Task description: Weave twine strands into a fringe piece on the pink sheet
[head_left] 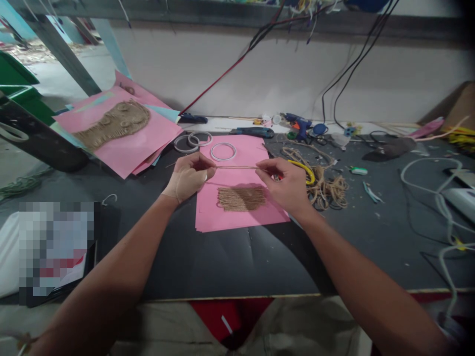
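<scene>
A short length of jute twine (236,167) is stretched level between my hands. My left hand (188,178), with a pale wrap around the palm, pinches its left end. The fingertips of my right hand (284,182) are closed on the other end. Beneath the twine, rows of brown twine (242,199) form a rectangular patch on a pink sheet (211,217). A yellow loop (307,170), perhaps a tool handle, shows behind my right hand; whether the hand touches it is hidden. Beyond the twine are silver-grey rings (223,152).
Loose twine (330,190) lies tangled on the right. Pink sheets bearing a twine-covered shape (122,118) are stacked at the back left. A blue-handled cutter (254,132) and a blue glue gun (301,126) lie along the back. A white cable (441,198) loops at far right.
</scene>
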`<state>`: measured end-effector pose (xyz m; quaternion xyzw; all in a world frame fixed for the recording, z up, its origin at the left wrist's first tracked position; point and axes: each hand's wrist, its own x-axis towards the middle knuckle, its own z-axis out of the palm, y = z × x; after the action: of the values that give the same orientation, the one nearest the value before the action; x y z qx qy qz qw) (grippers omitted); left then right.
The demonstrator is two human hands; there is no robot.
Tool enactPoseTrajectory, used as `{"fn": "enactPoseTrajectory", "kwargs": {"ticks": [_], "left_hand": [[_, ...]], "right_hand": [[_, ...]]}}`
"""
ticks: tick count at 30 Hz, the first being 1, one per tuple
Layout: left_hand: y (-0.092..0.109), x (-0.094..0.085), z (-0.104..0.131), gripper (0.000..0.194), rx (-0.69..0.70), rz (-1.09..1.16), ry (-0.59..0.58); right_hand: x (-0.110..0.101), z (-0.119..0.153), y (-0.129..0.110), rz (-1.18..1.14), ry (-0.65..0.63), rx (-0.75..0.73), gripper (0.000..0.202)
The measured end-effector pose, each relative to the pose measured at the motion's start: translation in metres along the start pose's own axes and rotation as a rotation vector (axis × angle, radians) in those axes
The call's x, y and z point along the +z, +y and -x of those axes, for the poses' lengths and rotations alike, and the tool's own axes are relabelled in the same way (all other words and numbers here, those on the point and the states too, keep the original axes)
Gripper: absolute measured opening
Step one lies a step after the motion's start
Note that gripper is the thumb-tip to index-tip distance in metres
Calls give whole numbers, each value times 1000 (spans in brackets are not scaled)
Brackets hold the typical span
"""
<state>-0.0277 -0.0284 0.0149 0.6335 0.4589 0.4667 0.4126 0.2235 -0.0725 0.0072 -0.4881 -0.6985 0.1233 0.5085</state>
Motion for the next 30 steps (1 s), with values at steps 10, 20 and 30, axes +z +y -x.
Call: {"fn": "enactPoseTrajectory", "kwargs": {"ticks": [10,20,30], "left_hand": [[-3,0,-2,15,-2,70,42],[4,7,0,24,39,69,72],[-6,3,-1,9,79,-48,71]], "right_hand": [[1,0,-1,38,-25,-27,10],[4,1,-1,-41,-39,101,8],[6,-1,-1,-210,-11,230,13]]}}
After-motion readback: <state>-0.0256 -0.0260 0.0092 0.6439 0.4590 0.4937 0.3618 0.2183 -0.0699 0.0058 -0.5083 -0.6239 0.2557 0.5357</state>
